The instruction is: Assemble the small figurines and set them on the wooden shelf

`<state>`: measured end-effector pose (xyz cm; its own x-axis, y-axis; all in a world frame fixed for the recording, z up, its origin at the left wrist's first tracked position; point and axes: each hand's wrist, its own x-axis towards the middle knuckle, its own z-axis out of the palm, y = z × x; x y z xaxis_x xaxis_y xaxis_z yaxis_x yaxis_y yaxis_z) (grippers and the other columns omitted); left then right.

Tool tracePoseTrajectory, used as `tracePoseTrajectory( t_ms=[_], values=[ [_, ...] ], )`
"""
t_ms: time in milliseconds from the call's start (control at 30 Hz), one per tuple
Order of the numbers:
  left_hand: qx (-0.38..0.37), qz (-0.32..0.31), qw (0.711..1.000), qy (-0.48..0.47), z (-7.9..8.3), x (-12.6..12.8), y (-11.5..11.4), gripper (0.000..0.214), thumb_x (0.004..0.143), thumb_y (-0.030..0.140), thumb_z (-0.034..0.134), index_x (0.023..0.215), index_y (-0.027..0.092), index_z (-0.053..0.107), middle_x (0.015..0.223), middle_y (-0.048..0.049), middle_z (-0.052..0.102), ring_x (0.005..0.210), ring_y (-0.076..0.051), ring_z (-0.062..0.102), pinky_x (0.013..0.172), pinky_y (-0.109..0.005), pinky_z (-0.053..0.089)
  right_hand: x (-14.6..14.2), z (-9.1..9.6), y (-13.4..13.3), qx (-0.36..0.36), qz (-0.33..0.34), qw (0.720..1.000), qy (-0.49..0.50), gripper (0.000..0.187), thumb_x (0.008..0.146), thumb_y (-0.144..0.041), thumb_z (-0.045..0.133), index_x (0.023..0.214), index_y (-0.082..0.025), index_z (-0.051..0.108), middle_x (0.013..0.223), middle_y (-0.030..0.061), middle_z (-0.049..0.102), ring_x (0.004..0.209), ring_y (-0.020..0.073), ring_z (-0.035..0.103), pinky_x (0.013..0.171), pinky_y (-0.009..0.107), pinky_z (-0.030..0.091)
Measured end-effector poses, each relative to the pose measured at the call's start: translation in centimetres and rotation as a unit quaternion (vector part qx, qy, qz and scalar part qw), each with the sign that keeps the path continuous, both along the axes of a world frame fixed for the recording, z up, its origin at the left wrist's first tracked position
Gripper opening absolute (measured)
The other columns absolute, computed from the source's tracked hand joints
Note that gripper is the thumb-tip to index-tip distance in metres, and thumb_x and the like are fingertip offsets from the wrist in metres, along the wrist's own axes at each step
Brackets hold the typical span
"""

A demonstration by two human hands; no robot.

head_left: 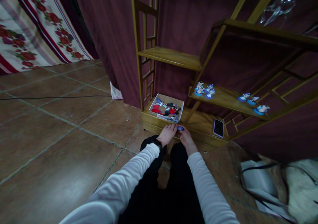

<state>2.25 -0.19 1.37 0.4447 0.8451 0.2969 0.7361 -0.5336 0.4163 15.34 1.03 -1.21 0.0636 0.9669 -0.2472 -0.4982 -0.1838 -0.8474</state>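
Observation:
A small purple figurine [180, 128] is pinched between my two hands, just in front of the bottom shelf. My left hand [168, 134] closes on its left side, and my right hand [185, 138] has its fingers on the right side. Much of the figurine is covered by my fingers. Right beyond my hands, a shallow cardboard box [159, 116] holds several small figurines in red, black, white and purple. On the middle shelf, a cluster of blue and purple figurines [209, 93] stands at the left, and several more figurines [260, 110] are placed farther right.
The wooden display rack [171, 57] has stepped shelves and lattice sides. A phone [218, 128] lies on its bottom shelf. Clear plastic wrap [279, 7] rests at the upper right. A pale bag [301, 181] with dark straps sits on the floor at right. A cable [54, 96] crosses the tiles.

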Motion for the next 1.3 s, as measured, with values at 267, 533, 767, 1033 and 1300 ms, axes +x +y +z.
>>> tracePoseTrajectory(
  t_ms=[267,533,767,1033,1300],
  values=[
    [-0.121,0.028,0.967,-0.224,-0.3,-0.8,1.0,0.029,0.076,0.017,0.058,0.104,0.019,0.059,0.099,-0.0107,0.062,0.092,-0.023,0.059,0.083,-0.031,0.042,0.0,0.2,-0.1,-0.001,0.029,0.999,0.027,0.02,0.056,-0.015,0.07,0.074,-0.019,0.062,0.076,0.0012,0.069,0.071,0.016,0.064,0.07,0.031,0.051],
    [-0.283,0.09,0.796,-0.528,-2.1,0.2,2.5,0.028,0.057,0.015,0.074,0.077,0.016,0.055,0.061,0.0033,0.059,0.054,-0.01,0.056,0.062,-0.026,0.047,-0.2,0.1,-0.2,0.01,-0.002,0.999,0.039,0.025,0.055,-0.023,0.078,0.074,-0.018,0.062,0.074,0.0027,0.07,0.068,0.0174,0.066,0.072,0.035,0.053],
    [-0.395,0.063,0.72,-0.568,-1.3,-0.2,2.4,0.033,0.048,0.02,0.082,0.073,0.012,0.062,0.064,-0.0022,0.064,0.056,-0.011,0.059,0.059,-0.024,0.046,0.1,0.6,-0.4,0.008,0.003,1.0,0.022,0.024,0.055,-0.025,0.078,0.071,-0.018,0.063,0.069,0.0024,0.069,0.067,0.0174,0.066,0.072,0.036,0.055],
    [-0.422,0.056,0.694,-0.581,-1.2,-0.3,2.4,0.031,0.049,0.022,0.082,0.075,0.012,0.067,0.071,-0.0059,0.067,0.062,-0.012,0.061,0.063,-0.024,0.047,-0.1,0.0,-0.2,0.009,-0.019,1.0,0.02,0.023,0.055,-0.025,0.078,0.068,-0.018,0.06,0.065,0.0012,0.067,0.064,0.0172,0.066,0.072,0.037,0.055],
    [-0.41,0.087,0.696,-0.583,-2.0,-0.3,2.8,0.026,0.053,0.026,0.079,0.071,0.012,0.066,0.064,-0.0034,0.064,0.057,-0.01,0.058,0.057,-0.021,0.043,-0.5,-0.3,-0.1,0.006,-0.006,1.0,0.007,0.024,0.055,-0.029,0.078,0.068,-0.018,0.06,0.066,0.0019,0.068,0.064,0.0161,0.066,0.07,0.033,0.055]
  ],
)
